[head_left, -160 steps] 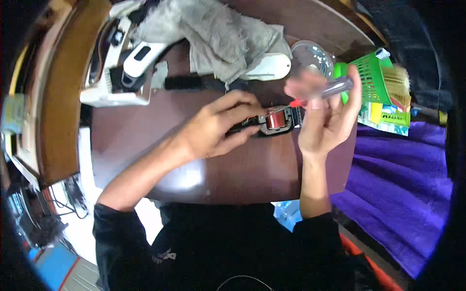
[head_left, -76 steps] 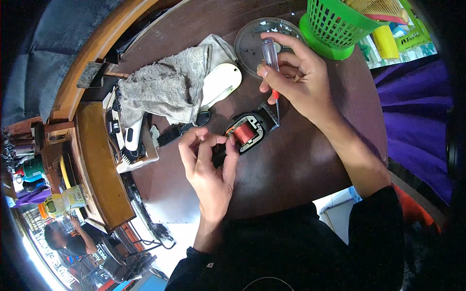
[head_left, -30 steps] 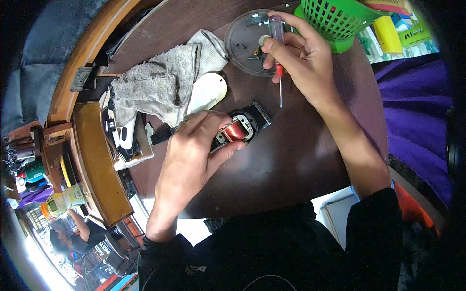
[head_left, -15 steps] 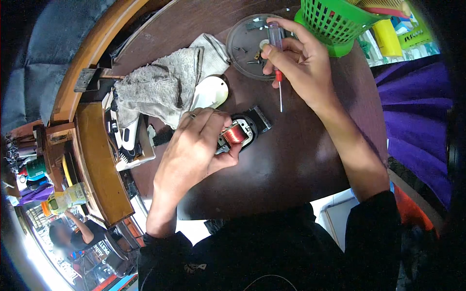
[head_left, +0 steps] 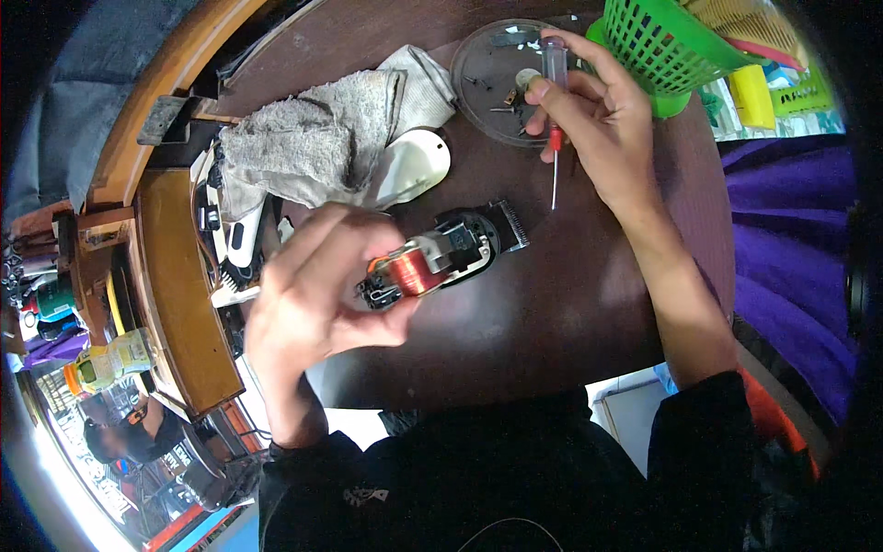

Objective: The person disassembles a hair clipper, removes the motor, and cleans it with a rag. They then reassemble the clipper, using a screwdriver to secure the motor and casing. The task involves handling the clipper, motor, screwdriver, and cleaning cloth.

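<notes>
My left hand (head_left: 313, 285) pinches a copper-wound coil (head_left: 410, 273) between thumb and fingers. The coil, with its metal core and dark wired parts at the near-left end, sits tilted out over the left end of an opened black hair clipper (head_left: 480, 267). Whether it still touches the housing I cannot tell. The clipper lies on the table, its toothed blade (head_left: 511, 226) pointing right. In my right hand (head_left: 612, 129) is a screwdriver (head_left: 556, 138) with a clear and red handle, tip downward. A pale round disc (head_left: 527, 79) shows by the right thumb, over a clear dish (head_left: 469, 110).
Small screws and parts lie in the dish. A white clipper cover (head_left: 416, 170) rests by a grey towel (head_left: 294, 147). Further left sits a box with another white clipper (head_left: 244, 241). A green basket (head_left: 658, 51) with combs stands at the far right. Another person (head_left: 138, 432) appears at lower left.
My left hand has drawn the coil leftward and partly out of the clipper housing, baring more of its inside. My right hand keeps the screwdriver in nearly the same pose. The view has shifted slightly.
</notes>
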